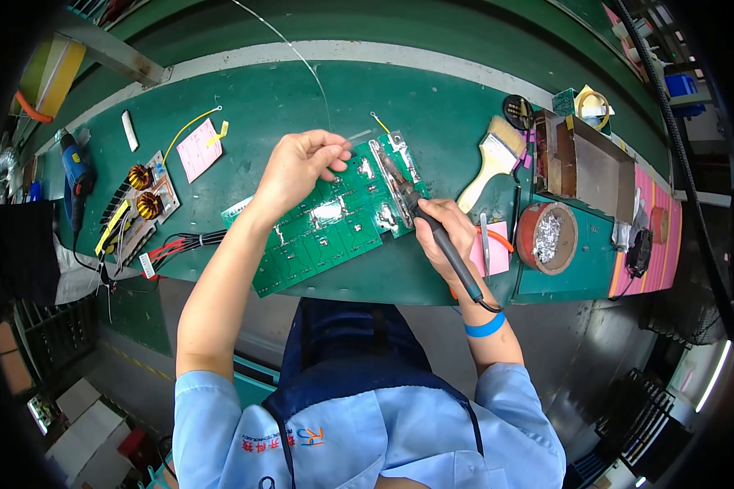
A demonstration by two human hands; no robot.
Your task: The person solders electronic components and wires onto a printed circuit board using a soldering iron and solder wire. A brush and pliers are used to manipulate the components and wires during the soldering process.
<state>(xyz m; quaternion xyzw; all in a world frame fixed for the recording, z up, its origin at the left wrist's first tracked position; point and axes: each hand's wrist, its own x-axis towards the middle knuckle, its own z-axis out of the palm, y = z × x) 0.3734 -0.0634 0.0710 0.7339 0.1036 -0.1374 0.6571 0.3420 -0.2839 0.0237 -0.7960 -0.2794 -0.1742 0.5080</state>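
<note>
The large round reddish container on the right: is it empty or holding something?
Not empty: the container holds silvery bits, visible through its open top. How deep they go cannot be told.

Green workbench [253, 102], grey floor [583, 334]

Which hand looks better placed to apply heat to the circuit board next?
Right, likely: the right hand holds the soldering iron, its metal end over the circuit board. The left hand, pinched near the board's upper edge, seems to hold thin wire instead.
</note>
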